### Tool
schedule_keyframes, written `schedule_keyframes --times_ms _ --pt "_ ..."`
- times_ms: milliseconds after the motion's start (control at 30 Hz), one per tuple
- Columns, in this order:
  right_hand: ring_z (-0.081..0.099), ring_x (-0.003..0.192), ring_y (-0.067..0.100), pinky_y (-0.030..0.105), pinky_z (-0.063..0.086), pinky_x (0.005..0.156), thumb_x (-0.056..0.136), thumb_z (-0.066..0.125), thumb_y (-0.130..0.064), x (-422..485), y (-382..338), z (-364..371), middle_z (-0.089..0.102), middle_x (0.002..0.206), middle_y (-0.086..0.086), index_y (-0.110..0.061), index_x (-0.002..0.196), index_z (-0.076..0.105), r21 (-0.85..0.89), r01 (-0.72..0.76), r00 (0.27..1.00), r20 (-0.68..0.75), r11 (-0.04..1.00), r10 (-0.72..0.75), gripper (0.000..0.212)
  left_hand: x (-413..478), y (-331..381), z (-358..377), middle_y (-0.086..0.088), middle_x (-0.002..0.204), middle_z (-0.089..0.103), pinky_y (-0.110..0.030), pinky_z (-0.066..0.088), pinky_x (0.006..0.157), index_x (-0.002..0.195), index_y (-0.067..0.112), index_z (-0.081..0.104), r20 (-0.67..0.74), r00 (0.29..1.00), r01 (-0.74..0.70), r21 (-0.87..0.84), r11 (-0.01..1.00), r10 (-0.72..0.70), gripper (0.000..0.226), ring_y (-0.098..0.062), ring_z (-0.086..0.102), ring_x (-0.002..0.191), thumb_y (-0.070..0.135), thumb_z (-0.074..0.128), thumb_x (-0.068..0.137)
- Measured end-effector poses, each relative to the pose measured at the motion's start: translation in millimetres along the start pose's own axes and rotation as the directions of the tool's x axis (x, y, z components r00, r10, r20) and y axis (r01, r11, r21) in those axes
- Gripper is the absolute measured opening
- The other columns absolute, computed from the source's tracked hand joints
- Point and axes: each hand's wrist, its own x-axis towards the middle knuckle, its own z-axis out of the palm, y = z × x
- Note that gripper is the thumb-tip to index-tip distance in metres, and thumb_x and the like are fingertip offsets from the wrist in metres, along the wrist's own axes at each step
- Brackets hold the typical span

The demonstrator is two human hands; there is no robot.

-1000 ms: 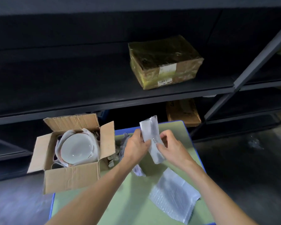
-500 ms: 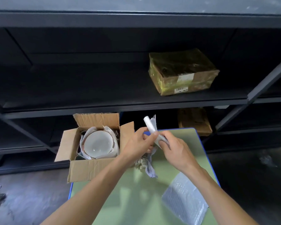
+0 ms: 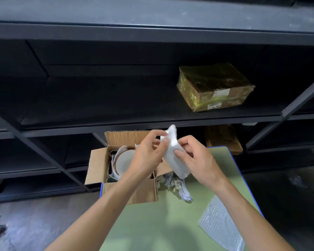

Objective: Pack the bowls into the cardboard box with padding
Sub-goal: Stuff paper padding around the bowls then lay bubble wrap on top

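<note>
Padding strip (image 3: 171, 157) now higher above cardboard box (image 3: 98, 165) edge, pinched in left hand (image 3: 147, 156) and right hand (image 3: 198, 160) fingers (image 3: 179, 152).

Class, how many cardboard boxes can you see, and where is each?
3. An open box on the green table, a film-wrapped box on the middle shelf, and a third box on the lower shelf behind the table. Others may be hidden in shadow.

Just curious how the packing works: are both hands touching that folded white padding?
Touching. The head view shows the left hand and the right hand each pinching the folded white padding between thumb and fingers.
</note>
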Motion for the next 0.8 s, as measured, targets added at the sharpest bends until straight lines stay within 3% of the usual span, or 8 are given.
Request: schedule_keyframes --times_ms 67,133,233,367,533,633,700,800 --pt "0.065 0.081 0.005 0.020 0.048 0.067 0.098 0.059 -0.025 1.0 -7.8 11.6 0.071 0.089 -0.011 -0.032 0.098 0.059 0.012 0.014 1.000 0.005 1.000 -0.014 0.007 -5.2 -3.0 -10.9 0.006 0.109 0.066 -0.019 0.052 0.081 0.112 0.038 0.064 0.038 0.997 -0.073 0.150 0.986 0.068 0.020 -0.004 0.061 0.101 0.041 0.049 0.099" --pt "0.060 0.076 0.001 0.012 0.042 0.064 0.097 0.059 -0.020 2.4 -13.5 23.1 0.069 0.085 -0.013 -0.032 0.094 0.062 0.017 0.026 1.000 0.005 1.000 -0.026 0.012 -13.8 -2.5 -23.1 0.015 0.117 0.061 -0.006 0.043 0.083 0.116 0.034 0.064 0.022 0.991 -0.136 0.238 0.962 0.134 0.021 0.005 0.054 0.109 0.033 0.049 0.101" --pt "0.058 0.076 0.001 0.010 0.040 0.063 0.097 0.060 -0.018 4.4 -20.2 39.6 0.066 0.085 -0.013 -0.030 0.093 0.066 0.009 0.036 0.999 -0.015 0.999 -0.036 0.014 -24.4 -2.4 -41.7 0.020 0.112 0.066 -0.017 0.049 0.083 0.122 0.030 0.061 0.052 0.984 -0.180 0.226 0.957 0.172 0.023 0.004 0.059 0.105 0.029 0.048 0.103" --pt "0.059 0.090 0.003 0.008 0.042 0.073 0.096 0.064 -0.024 12.0 -29.0 61.9 0.059 0.098 -0.011 -0.030 0.096 0.070 0.007 0.048 0.997 -0.065 0.999 -0.047 0.008 -33.2 -5.4 -62.8 0.013 0.107 0.070 -0.029 0.055 0.085 0.126 0.027 0.059 0.168 0.974 -0.181 0.173 0.968 0.152 0.028 -0.003 0.064 0.104 0.039 0.053 0.101" --pt "0.049 0.114 0.005 0.020 0.043 0.089 0.088 0.072 -0.036 19.0 -32.9 79.9 0.051 0.112 -0.020 -0.035 0.096 0.062 -0.100 0.011 0.986 -0.166 0.995 -0.027 0.013 -29.3 -15.4 -87.4 0.008 0.102 0.072 -0.031 0.058 0.081 0.121 0.025 0.061 0.232 0.969 -0.101 0.038 0.994 0.090 0.025 -0.009 0.069 0.095 0.025 0.064 0.096" --pt "0.059 0.104 -0.001 0.020 0.049 0.080 0.085 0.073 -0.047 17.2 -36.9 79.1 0.062 0.109 -0.017 -0.038 0.112 0.054 0.057 -0.089 0.986 -0.134 0.994 0.095 0.033 -23.4 -16.8 -90.6 0.008 0.098 0.073 -0.029 0.059 0.078 0.111 0.023 0.064 0.181 0.978 -0.100 -0.007 0.995 0.100 0.017 -0.009 0.070 0.091 0.024 0.066 0.095" --pt "0.063 0.097 -0.001 0.017 0.050 0.073 0.086 0.074 -0.040 15.6 -39.1 77.5 0.065 0.106 -0.016 -0.038 0.120 0.054 0.067 -0.097 0.987 -0.121 0.993 0.104 0.040 -18.9 -16.6 -89.4 0.005 0.097 0.073 -0.032 0.060 0.078 0.109 0.021 0.063 0.129 0.988 -0.075 -0.052 0.996 0.081 0.015 -0.011 0.071 0.089 0.022 0.066 0.095" --pt "0.065 0.083 -0.002 0.012 0.047 0.065 0.087 0.074 -0.028 15.0 -40.0 73.2 0.069 0.094 -0.016 -0.032 0.106 0.063 0.078 -0.047 0.984 -0.168 0.996 0.060 0.023 -12.7 -18.0 -84.8 -0.002 0.098 0.073 -0.036 0.060 0.079 0.110 0.015 0.063 0.155 0.987 -0.013 -0.123 0.992 0.032 0.016 -0.019 0.071 0.090 0.016 0.066 0.094"
